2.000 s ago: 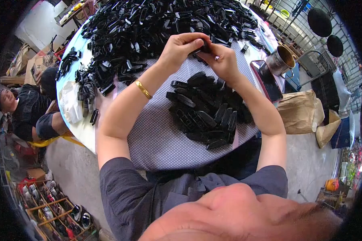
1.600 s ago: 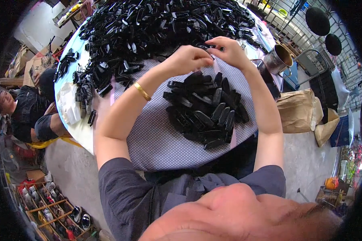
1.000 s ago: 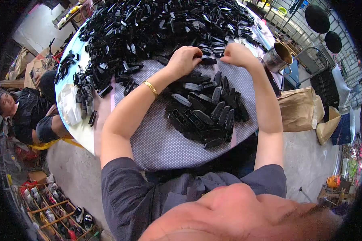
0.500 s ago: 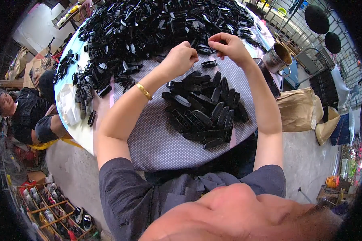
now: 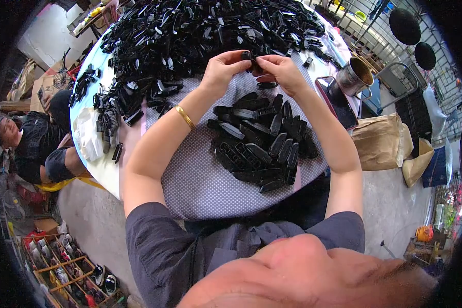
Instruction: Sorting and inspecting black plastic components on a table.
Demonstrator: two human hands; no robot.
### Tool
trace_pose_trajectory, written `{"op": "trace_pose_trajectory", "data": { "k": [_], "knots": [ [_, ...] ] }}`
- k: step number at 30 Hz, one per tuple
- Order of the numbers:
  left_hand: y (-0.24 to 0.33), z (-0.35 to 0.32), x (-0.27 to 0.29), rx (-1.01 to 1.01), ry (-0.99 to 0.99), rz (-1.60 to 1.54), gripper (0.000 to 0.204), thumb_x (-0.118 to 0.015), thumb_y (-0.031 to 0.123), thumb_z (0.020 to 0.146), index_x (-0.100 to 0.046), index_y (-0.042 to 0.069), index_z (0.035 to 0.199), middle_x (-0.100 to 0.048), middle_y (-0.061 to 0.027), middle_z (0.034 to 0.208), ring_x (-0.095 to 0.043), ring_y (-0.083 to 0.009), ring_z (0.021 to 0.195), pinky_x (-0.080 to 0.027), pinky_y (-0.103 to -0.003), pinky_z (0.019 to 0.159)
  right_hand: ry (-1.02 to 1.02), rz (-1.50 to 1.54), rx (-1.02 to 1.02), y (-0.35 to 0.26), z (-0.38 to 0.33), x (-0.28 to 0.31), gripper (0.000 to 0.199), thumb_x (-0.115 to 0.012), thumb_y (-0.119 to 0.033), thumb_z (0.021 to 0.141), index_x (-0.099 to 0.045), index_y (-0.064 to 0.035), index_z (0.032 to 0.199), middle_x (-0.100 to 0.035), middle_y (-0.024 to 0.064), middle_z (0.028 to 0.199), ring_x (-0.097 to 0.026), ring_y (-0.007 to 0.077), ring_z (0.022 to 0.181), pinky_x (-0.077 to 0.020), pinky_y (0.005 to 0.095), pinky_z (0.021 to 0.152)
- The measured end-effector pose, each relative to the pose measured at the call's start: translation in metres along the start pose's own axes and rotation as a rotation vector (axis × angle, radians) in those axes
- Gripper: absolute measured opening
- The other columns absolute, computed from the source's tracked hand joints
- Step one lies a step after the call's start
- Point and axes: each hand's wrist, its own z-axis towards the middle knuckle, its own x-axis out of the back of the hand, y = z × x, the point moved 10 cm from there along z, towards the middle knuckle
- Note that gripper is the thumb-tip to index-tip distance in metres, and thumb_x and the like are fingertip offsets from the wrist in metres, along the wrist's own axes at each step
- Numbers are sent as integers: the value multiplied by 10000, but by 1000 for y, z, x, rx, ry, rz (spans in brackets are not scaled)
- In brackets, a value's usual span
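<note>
Left hand (image 5: 222,73) and right hand (image 5: 286,75) both pinching a black part (image 5: 253,60). Small pile (image 5: 262,138) just this side of the grip, big heap (image 5: 190,37) beyond.

No text, label, number or sign is legible in the head view. Cardboard box (image 5: 47,81) at upper left bears what may be a dark mark, too small and blurred near the fisheye rim to make out.
</note>
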Motion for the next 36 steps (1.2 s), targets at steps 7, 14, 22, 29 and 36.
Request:
{"op": "trace_pose_trajectory", "data": {
  "k": [7,14,22,29,36],
  "knots": [
    [8,-1,-5,-40,-8,50,322,-633,35,789,-575,-5,1103,-626,-77,949,-574,-113,785,-476,-238,723,5,31,61,-9,-4,-2,235,-554,-182,875,-596,13,998,-640,86,818,-640,159,710,-526,246,593],
    [-1,3,2,79,-20,68,329,-642,44,786,-575,-9,1103,-630,-68,912,-578,-109,753,-487,-228,696,98,-245,319,-27,-9,-2,180,-562,-110,862,-605,27,971,-633,70,743,-615,116,585,-475,185,470],
    [6,6,0,93,-96,66,330,-646,51,787,-573,-17,1101,-630,-79,950,-591,-118,769,-496,-236,709,122,-265,400,-35,-11,-4,158,-550,-94,867,-606,21,961,-625,60,734,-589,87,570,-452,183,450],
    [11,0,-8,28,-39,56,319,-613,54,815,-563,-9,1124,-625,-88,981,-597,-124,812,-500,-233,750,207,-502,600,-54,-23,-7,149,-564,-81,857,-603,18,962,-615,54,776,-582,85,600,-453,188,469],
    [18,0,-11,-27,-32,-125,225,-582,77,842,-614,3,1052,-641,-67,934,-589,-109,842,-478,-230,766,177,-431,370,-35,-11,-3,260,-621,-163,829,-585,14,1016,-612,46,822,-564,84,620,-464,197,530]
  ]
}}
